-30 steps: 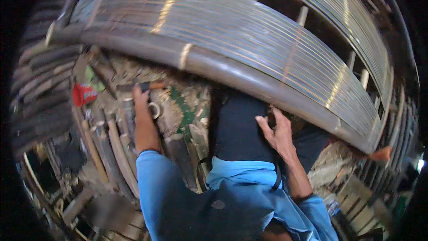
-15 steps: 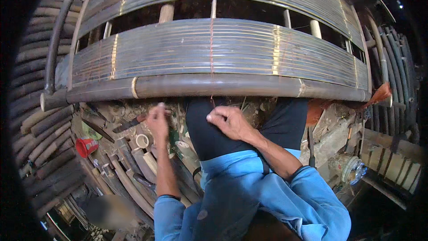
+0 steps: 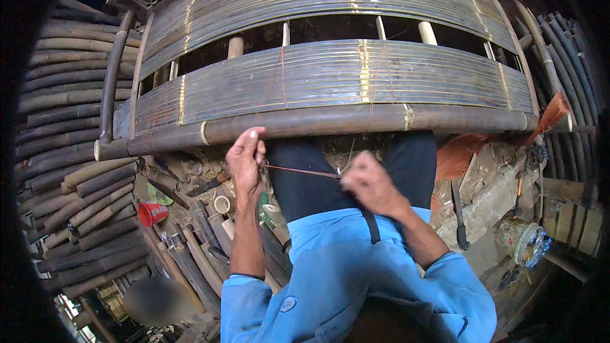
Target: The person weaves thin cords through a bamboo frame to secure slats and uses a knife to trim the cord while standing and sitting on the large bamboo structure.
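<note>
A thin reddish cord (image 3: 298, 169) is drawn out above my lap between both hands. My left hand (image 3: 244, 157) is closed on one end, just below the front pole. At the other end my right hand (image 3: 372, 184), blurred by motion, has its fingers curled round the cord. In front of me lies a bamboo bench or bed frame, its slatted panel (image 3: 232, 81) bound with pale strips and thin red thread (image 3: 283, 76). A thick dark bamboo pole (image 3: 305, 117) runs along the panel's near edge, above both hands.
Stacked bamboo poles (image 3: 70, 117) fill the left side, and more poles (image 3: 565, 57) stand at right. Cut bamboo pieces and a red cup (image 3: 152, 213) lie at lower left. A dark-handled blade (image 3: 459, 216) and a clear plastic container (image 3: 524, 244) are at right.
The view has shifted left. My left hand has risen toward the pole and my right hand has moved right, away from it. The cord now shows stretched between them.
</note>
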`<move>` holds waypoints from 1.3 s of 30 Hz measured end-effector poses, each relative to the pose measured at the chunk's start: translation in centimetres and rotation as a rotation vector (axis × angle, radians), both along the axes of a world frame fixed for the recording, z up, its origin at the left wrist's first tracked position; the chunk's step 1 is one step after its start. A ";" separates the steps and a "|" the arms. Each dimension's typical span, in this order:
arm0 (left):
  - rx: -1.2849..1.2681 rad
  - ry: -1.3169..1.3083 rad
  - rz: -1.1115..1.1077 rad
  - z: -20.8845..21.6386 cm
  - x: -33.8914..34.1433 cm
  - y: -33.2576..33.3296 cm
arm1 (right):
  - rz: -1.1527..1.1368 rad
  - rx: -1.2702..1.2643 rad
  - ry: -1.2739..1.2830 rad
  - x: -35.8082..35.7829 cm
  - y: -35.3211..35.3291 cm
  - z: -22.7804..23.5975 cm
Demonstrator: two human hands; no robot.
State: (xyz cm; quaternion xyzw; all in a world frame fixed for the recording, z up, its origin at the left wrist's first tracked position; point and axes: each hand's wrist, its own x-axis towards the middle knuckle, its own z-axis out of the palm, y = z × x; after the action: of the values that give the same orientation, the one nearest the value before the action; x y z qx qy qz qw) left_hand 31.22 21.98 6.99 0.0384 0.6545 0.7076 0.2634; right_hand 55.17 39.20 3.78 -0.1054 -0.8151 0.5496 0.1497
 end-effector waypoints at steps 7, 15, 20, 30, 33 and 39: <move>-0.180 0.220 0.095 0.3 -0.2 0.1 | -0.241 -0.811 0.458 3.2 8.7 4.2; -0.445 0.705 0.060 0.8 1.0 0.7 | -0.389 -0.930 0.568 -1.4 12.4 6.6; -0.512 1.043 -0.022 2.2 2.2 1.9 | -0.384 -0.292 0.406 -12.8 9.7 6.9; -0.113 0.244 -0.211 4.0 1.3 0.6 | -0.270 0.303 0.347 -17.0 6.3 5.9; -0.210 0.313 -0.247 4.5 2.5 0.1 | -0.095 0.322 0.405 -16.1 5.9 5.6; -0.380 0.502 -0.202 7.7 4.8 -1.4 | -0.139 0.430 0.340 -13.3 10.0 4.1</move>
State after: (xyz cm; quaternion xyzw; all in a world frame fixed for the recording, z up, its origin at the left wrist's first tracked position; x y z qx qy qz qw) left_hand 35.99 20.58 14.72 0.2264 0.8122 0.5117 0.1649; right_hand 41.84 49.18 7.87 -0.0333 -0.8669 0.3622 0.3408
